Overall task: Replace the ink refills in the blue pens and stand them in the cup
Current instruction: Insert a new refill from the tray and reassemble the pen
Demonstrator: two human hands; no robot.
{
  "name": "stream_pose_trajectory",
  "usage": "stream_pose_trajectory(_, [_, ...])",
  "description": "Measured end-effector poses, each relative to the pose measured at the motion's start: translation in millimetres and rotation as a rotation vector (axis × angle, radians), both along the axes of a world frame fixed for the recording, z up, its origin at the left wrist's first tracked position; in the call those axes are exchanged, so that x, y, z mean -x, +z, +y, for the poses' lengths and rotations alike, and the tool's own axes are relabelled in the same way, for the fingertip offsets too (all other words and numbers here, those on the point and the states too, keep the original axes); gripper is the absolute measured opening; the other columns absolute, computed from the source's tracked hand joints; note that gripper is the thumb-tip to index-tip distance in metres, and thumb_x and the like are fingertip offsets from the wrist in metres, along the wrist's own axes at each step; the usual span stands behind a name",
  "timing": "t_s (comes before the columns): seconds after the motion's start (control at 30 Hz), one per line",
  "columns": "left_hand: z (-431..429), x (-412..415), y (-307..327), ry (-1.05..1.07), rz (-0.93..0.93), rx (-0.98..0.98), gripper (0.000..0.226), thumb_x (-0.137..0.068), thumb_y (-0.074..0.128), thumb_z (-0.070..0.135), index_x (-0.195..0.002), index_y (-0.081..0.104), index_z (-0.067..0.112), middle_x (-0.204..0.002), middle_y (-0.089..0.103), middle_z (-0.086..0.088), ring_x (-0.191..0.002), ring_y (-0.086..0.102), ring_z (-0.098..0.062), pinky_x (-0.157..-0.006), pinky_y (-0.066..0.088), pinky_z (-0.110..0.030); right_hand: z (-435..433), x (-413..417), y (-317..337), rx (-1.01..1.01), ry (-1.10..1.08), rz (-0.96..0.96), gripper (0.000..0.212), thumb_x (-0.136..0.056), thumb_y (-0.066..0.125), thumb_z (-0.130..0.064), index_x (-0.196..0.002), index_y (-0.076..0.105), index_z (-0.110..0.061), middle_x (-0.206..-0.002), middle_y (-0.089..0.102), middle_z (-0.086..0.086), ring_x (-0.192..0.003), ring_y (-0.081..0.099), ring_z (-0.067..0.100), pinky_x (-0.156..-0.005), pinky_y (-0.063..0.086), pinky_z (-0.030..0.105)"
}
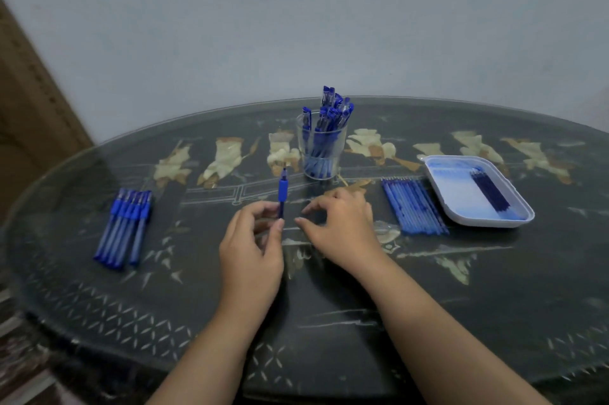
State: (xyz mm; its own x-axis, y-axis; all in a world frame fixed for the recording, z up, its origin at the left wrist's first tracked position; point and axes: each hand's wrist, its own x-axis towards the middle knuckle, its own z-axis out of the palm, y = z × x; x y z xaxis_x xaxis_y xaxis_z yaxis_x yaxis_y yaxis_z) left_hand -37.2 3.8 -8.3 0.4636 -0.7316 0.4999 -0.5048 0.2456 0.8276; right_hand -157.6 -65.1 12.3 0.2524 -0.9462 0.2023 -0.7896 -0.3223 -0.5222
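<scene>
One blue pen (282, 193) is being gripped upright by the left hand (252, 241), tip up, at table centre. The right hand (341, 223) is being held loosely curled and empty just beside it, at 3 o'clock. About six pens (123, 226) are lying at 9 o'clock, many are standing in one cup (321, 149) at 12 o'clock. At 3 o'clock, a row of refills (413, 205) too tight for counting is lying by one tray (438, 174).

The left hand (250, 240) hides the lower barrel of its pen (282, 193); both forearms run off the bottom edge
</scene>
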Motion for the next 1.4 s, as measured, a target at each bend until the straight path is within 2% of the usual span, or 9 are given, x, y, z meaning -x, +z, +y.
stream_pose_trajectory(0.17, [-2,0,-1,-0.018,-0.003,0.010,0.028,-0.086,0.065,-0.002,-0.099,0.060,0.022,-0.101,0.065,0.002,-0.089,0.063,-0.001,-0.072,0.045,-0.005,-2,-2,-6,0.045,0.021,-0.018,0.010,-0.086,0.068,-0.034,-0.092,0.073,-0.028,-0.102,0.061,-0.004,-0.106,0.048,0.021,-0.092,0.033,0.032])
stream_pose_trajectory(0.23, [-3,-1,0,-0.028,0.023,0.000,0.028,-0.087,0.064,-0.003,-0.099,0.061,0.022,-0.101,0.065,0.002,-0.089,0.063,0.000,-0.073,0.045,-0.006,-3,2,4,0.034,0.004,-0.251,0.004,-0.087,0.070,-0.025,-0.088,0.073,-0.023,-0.090,0.067,-0.007,-0.093,0.059,0.014,-0.087,0.045,0.032])
stream_pose_trajectory(0.33, [-3,-1,0,-0.060,0.025,-0.022,0.030,-0.087,0.064,-0.001,-0.098,0.062,0.026,-0.102,0.065,0.008,-0.089,0.063,-0.001,-0.075,0.048,-0.009,1,14,40,-0.180,0.066,-0.803,0.009,-0.090,0.066,-0.009,-0.089,0.070,-0.018,-0.088,0.073,0.000,-0.085,0.070,0.013,-0.079,0.053,0.021])
stream_pose_trajectory(0.4, [-2,0,0,-0.086,0.007,-0.032,0.030,-0.087,0.064,-0.001,-0.098,0.063,0.027,-0.101,0.064,0.010,-0.089,0.063,-0.002,-0.075,0.049,-0.012,4,24,60,-0.193,0.180,-0.963,0.015,-0.092,0.062,-0.002,-0.091,0.070,-0.016,-0.089,0.075,0.005,-0.086,0.073,0.014,-0.078,0.055,0.020])
stream_pose_trajectory(0.9, [-2,3,1,-0.118,-0.087,-0.003,0.033,-0.084,0.066,-0.007,-0.097,0.064,0.023,-0.097,0.064,0.011,-0.088,0.062,-0.001,-0.076,0.046,-0.008,7,33,70,-0.051,0.276,-0.663,0.016,-0.090,0.064,-0.003,-0.093,0.072,-0.017,-0.087,0.075,0.001,-0.083,0.072,0.011,-0.084,0.058,0.035])
stream_pose_trajectory(1.07, [-2,3,1,-0.119,-0.103,0.018,0.034,-0.083,0.066,-0.008,-0.097,0.064,0.022,-0.096,0.064,0.009,-0.088,0.062,-0.001,-0.076,0.045,-0.006,8,24,65,-0.062,0.229,-0.564,0.012,-0.083,0.075,-0.020,-0.083,0.064,-0.024,-0.077,0.070,-0.004,-0.073,0.067,0.007,-0.071,0.053,0.019])
stream_pose_trajectory(1.17, [-1,4,2,-0.136,-0.109,0.015,0.033,-0.083,0.065,-0.009,-0.097,0.064,0.021,-0.097,0.064,0.008,-0.088,0.062,0.000,-0.076,0.045,-0.006,9,23,63,-0.045,0.169,-0.518,0.027,-0.077,0.078,-0.039,-0.087,0.059,-0.023,-0.072,0.061,-0.010,-0.064,0.055,-0.001,-0.062,0.045,0.011])
stream_pose_trajectory(1.3, [-2,4,2,-0.129,-0.069,0.002,0.032,-0.084,0.065,-0.007,-0.097,0.065,0.022,-0.097,0.064,0.009,-0.088,0.063,-0.002,-0.076,0.047,-0.008,7,29,61,-0.195,0.225,-0.662,0.029,-0.087,0.070,-0.030,-0.114,0.064,-0.024,-0.088,0.071,-0.005,-0.087,0.068,0.010,-0.085,0.054,0.028])
stream_pose_trajectory(1.4, [-2,3,2,-0.129,-0.066,-0.007,0.032,-0.084,0.065,-0.006,-0.097,0.064,0.023,-0.096,0.064,0.009,-0.089,0.063,-0.002,-0.076,0.046,-0.008,6,27,60,-0.166,0.249,-0.667,0.015,-0.087,0.071,-0.016,-0.101,0.073,-0.019,-0.092,0.074,-0.004,-0.089,0.069,0.007,-0.090,0.055,0.036])
